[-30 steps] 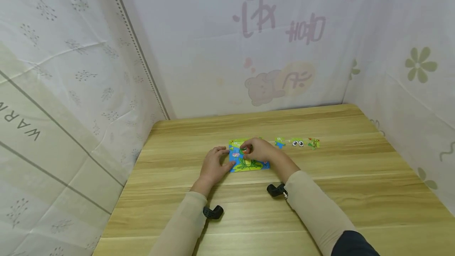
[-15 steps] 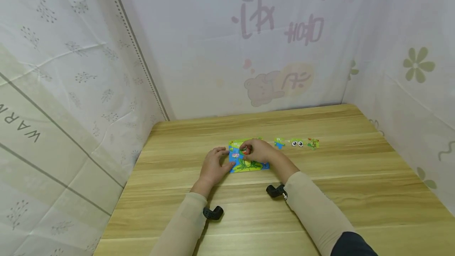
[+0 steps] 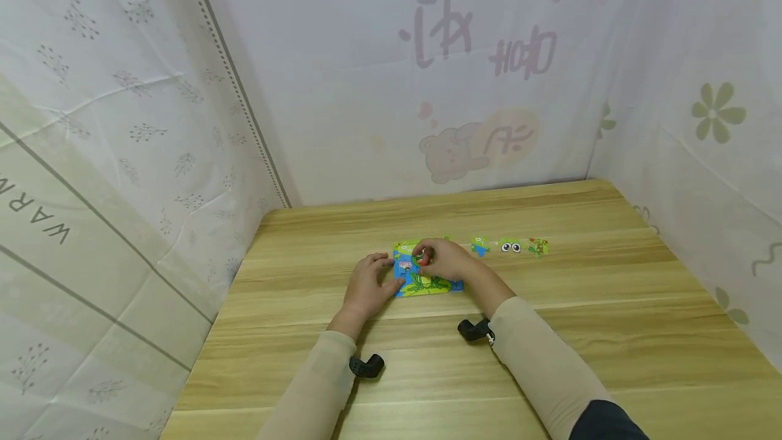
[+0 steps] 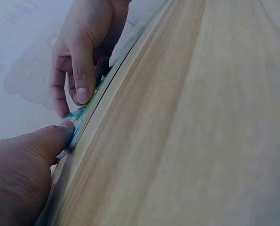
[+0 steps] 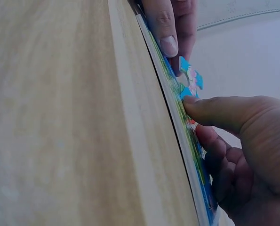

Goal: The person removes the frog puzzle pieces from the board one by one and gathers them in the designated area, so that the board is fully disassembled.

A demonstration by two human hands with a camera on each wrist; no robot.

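Observation:
A frog jigsaw puzzle in blue and green lies flat in its tray on the wooden table. My left hand rests at the puzzle's left edge, thumb touching the lower-left corner and fingers spread beside the upper part. Over the puzzle's upper middle, my right hand pinches a puzzle piece between thumb and fingers. In the right wrist view this puzzle piece, blue and pink, stands tilted up off the surface. My right hand hides the puzzle's upper right part.
To the right of the puzzle lie several loose things in a row: a green and blue piece, a piece with two big eyes and a green piece with red spots. Patterned curtains enclose the table.
Both hands stay in nearly the same place. The right fingers shift very slightly over the puzzle, and the pink patch near them looks a little different. The loose pieces have not moved.

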